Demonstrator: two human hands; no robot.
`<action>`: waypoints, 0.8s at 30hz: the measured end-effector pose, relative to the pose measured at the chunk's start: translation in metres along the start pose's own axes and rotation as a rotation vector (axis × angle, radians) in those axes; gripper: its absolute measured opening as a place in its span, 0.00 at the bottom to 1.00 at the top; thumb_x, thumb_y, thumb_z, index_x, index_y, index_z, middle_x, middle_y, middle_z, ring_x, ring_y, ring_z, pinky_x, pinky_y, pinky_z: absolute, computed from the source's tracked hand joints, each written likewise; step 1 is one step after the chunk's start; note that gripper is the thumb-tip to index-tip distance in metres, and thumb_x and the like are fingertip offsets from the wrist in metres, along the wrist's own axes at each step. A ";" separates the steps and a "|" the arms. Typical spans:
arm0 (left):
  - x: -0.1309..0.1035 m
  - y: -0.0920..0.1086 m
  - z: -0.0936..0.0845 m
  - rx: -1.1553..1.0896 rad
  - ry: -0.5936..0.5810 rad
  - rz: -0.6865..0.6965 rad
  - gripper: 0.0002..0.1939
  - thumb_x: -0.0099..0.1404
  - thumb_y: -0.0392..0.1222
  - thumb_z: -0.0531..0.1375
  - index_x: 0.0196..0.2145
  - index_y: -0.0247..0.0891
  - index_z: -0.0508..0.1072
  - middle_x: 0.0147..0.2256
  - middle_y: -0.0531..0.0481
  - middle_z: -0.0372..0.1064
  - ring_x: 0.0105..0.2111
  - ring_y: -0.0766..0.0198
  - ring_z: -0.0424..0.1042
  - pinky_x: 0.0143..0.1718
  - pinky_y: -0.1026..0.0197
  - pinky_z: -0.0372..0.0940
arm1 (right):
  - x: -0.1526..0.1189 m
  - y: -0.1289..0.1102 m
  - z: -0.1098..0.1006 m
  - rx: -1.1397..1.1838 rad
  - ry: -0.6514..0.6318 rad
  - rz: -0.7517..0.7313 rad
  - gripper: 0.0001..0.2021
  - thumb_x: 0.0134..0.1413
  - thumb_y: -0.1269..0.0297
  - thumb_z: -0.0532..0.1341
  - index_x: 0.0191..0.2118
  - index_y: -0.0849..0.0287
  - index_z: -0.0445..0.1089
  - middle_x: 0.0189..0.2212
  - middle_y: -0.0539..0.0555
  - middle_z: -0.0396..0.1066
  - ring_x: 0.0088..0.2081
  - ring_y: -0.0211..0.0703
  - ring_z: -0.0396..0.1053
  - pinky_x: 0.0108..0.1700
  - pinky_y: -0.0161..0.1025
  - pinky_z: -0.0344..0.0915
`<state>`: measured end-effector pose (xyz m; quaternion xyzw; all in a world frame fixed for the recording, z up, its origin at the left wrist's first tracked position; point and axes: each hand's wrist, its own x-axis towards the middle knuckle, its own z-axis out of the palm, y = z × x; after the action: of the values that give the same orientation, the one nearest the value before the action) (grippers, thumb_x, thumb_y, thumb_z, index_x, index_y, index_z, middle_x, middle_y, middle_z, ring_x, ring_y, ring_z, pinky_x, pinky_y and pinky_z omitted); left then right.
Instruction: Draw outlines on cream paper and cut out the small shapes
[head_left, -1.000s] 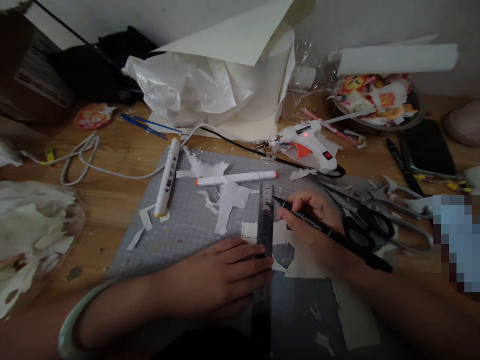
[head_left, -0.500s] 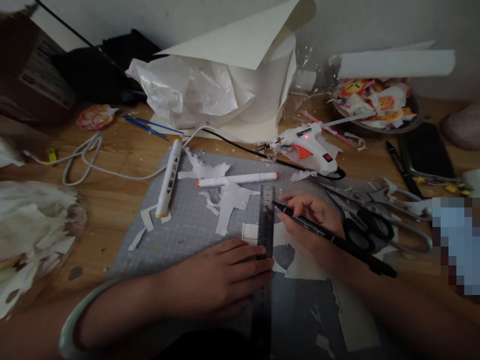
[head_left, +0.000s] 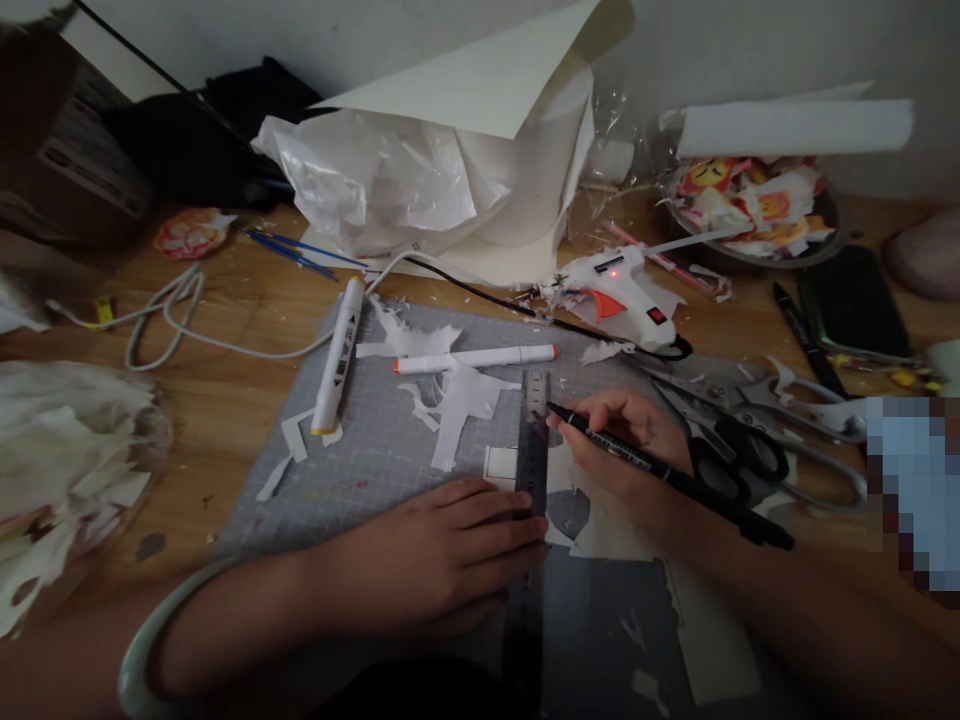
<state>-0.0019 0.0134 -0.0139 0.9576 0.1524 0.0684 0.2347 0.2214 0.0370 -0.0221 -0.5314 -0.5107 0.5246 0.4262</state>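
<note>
The right hand (head_left: 626, 440) is closed in a pinch around a black pen (head_left: 675, 480), near its writing end. The tip points forward and left of the grip, beside the ruler's edge; whether it touches anything is unclear. The pen's long axis slants back past the wrist, its rear end behind and right of the grip. Left of the grip, the ruler (head_left: 533, 440) runs lengthwise away from the person. The left hand (head_left: 457, 550) lies flat and unclenched, its fingers extended across the ruler.
</note>
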 end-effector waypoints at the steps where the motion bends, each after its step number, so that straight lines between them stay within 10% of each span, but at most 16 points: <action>1: 0.000 0.000 0.000 -0.005 -0.007 0.002 0.20 0.69 0.41 0.54 0.57 0.36 0.65 0.58 0.50 0.64 0.60 0.57 0.58 0.63 0.55 0.48 | 0.000 0.000 0.000 -0.018 0.009 -0.011 0.09 0.50 0.65 0.63 0.27 0.54 0.61 0.29 0.48 0.70 0.30 0.40 0.69 0.27 0.34 0.60; 24: 0.001 -0.001 -0.002 -0.011 -0.019 0.011 0.20 0.70 0.41 0.52 0.57 0.35 0.64 0.58 0.49 0.65 0.60 0.57 0.58 0.63 0.55 0.47 | 0.001 -0.005 -0.004 -0.083 -0.062 -0.053 0.09 0.54 0.61 0.61 0.27 0.55 0.61 0.21 0.44 0.57 0.18 0.33 0.53 0.19 0.32 0.52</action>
<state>-0.0019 0.0149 -0.0125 0.9577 0.1447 0.0616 0.2411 0.2245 0.0385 -0.0172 -0.5184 -0.5590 0.5075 0.4016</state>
